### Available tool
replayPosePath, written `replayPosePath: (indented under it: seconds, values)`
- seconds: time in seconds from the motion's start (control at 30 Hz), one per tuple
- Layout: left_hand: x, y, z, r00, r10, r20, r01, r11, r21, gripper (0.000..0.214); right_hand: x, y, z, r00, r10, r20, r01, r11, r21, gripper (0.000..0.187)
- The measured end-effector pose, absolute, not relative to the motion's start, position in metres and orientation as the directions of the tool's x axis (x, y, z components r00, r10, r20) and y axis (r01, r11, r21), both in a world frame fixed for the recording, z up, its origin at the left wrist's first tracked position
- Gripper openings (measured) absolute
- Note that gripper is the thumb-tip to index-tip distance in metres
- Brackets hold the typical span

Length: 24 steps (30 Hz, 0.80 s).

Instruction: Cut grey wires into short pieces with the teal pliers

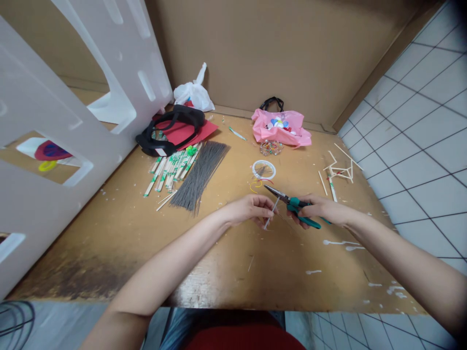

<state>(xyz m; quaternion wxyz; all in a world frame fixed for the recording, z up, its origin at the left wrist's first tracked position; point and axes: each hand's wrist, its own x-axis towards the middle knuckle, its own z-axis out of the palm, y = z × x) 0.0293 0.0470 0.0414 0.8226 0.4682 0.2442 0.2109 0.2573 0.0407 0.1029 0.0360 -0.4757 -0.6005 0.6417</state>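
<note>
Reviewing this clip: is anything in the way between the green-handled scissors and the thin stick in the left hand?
Nothing visible is. The scissors in the right hand have their blades right at the upper end of the thin stick held in the left hand; no other object lies between them.

Wooden tabletop [255, 282], paint-spattered, against brown board wall [273, 53]. At back edge, white plastic bag [193, 92] and pink printed bag [280, 129]. Black strapped band [170, 129] on red paper [193, 131]; below, green-printed chopstick bundles [168, 170] beside grey wires [199, 175]. Toward centre, white wire ring [263, 170]. At right, stick frame [339, 170] near white floor tiles [419, 146].
</note>
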Motion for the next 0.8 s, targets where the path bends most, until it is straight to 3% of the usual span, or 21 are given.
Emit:
replayPosePath:
  seconds: [0.3,0.57,0.8]
  values:
    - [0.03,0.047,0.04,0.788,0.581,-0.201,-0.122,0.468,0.875,0.03,0.256,0.036,0.092,-0.549,0.657,-0.516,0.513,-0.222,-0.829,0.012]
    - [0.034,0.047,0.029,0.803,0.546,-0.237,-0.059,0.469,0.881,0.029,0.257,0.027,0.068,-0.43,0.761,-0.486,0.708,-0.05,-0.704,0.008]
    - [0.035,0.05,0.013,0.797,0.554,-0.241,-0.024,0.428,0.904,0.025,0.249,0.023,0.058,-0.35,0.813,-0.465,0.781,-0.021,-0.624,0.007]
